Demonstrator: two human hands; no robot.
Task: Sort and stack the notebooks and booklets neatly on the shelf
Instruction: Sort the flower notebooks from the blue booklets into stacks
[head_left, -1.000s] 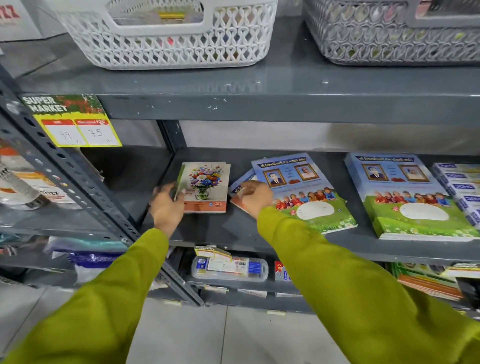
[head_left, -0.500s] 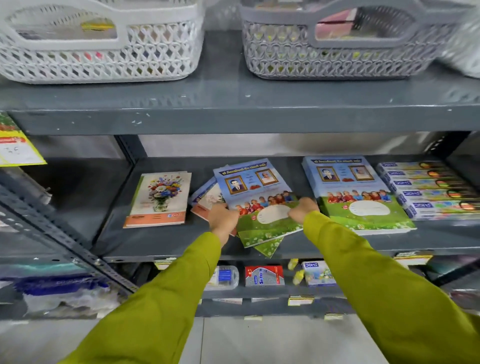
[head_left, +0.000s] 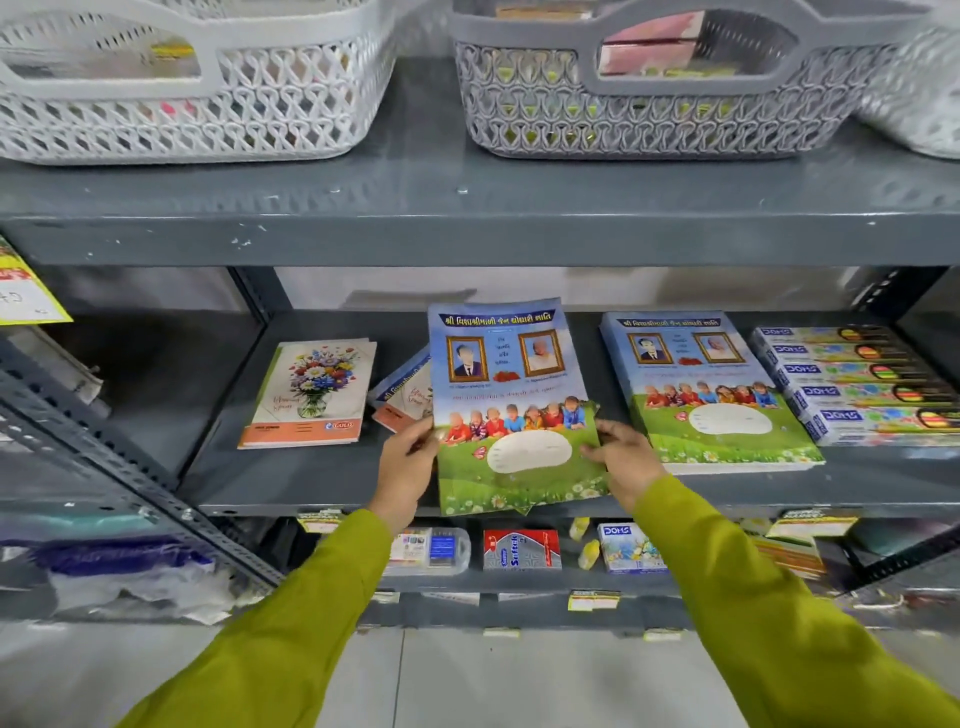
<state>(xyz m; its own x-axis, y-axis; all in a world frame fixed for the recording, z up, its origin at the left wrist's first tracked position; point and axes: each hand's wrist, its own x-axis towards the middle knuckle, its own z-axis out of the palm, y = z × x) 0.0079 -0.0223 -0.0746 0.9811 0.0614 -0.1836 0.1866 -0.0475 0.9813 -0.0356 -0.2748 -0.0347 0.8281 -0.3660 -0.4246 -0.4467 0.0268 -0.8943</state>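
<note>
Blue-and-green booklets (head_left: 514, 410), floral white notebook (head_left: 311, 392), grey shelf (head_left: 467, 234), olive-green sleeves (head_left: 291, 623)

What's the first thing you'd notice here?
Two hands, left hand and right hand, lift a blue-and-green booklet at the middle shelf's front. A matching stack lies to its right, a flower notebook to its left.

The left grip (head_left: 408, 470) and right grip (head_left: 621, 462) hold the booklets (head_left: 511, 410) between them, over the shelf (head_left: 322, 483) front. Left of the left grip lies the flower notebook (head_left: 311, 392); just behind it, more notebooks (head_left: 405, 392). Right of the right grip sits the booklet stack (head_left: 701, 389), then the boxes (head_left: 857, 384). Two baskets (head_left: 649, 104) stand above.
</note>
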